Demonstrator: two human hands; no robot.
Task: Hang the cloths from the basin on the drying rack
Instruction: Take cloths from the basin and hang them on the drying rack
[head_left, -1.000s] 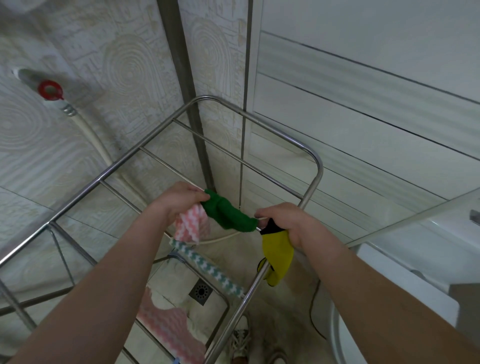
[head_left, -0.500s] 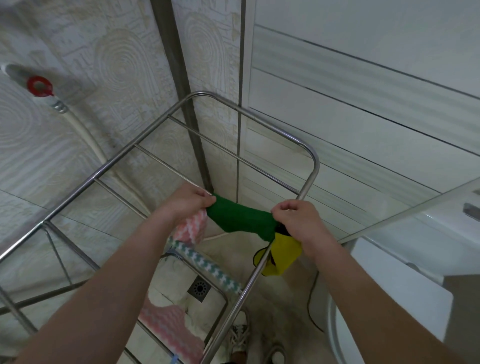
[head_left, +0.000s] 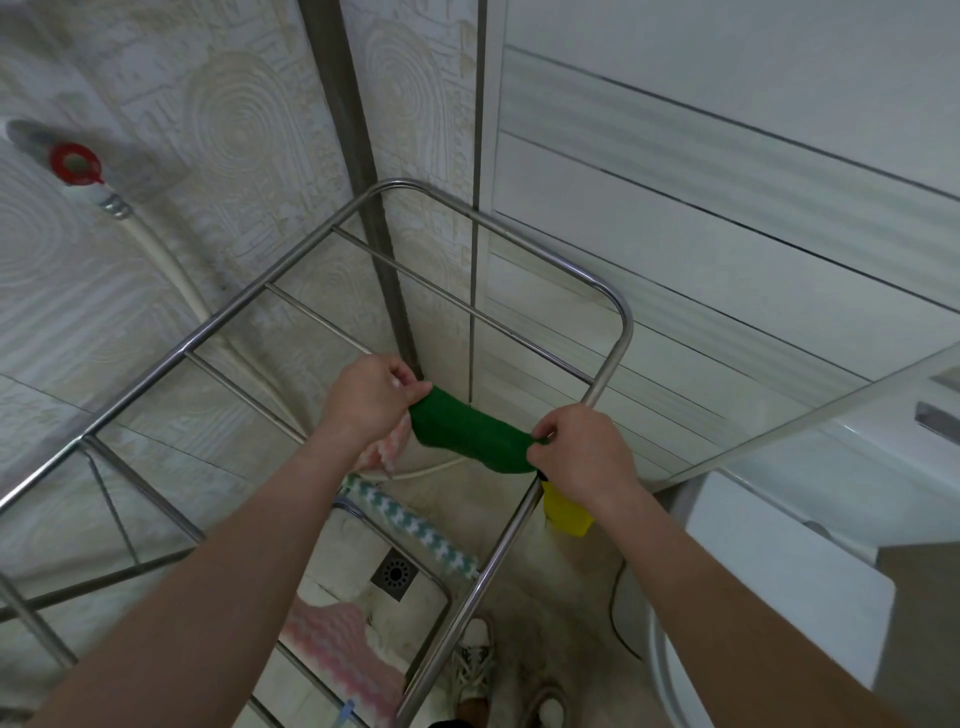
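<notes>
Stretching the green cloth (head_left: 467, 436) along a bar of the drying rack (head_left: 621, 332), pinching one end with the left hand (head_left: 366, 402) and the other with the right hand (head_left: 584, 454), just above the hanging yellow cloth (head_left: 566, 514). Likely needing next an even tug, a release, then another cloth. Not showing the basin, so leaving its contents impossible to tell.
</notes>
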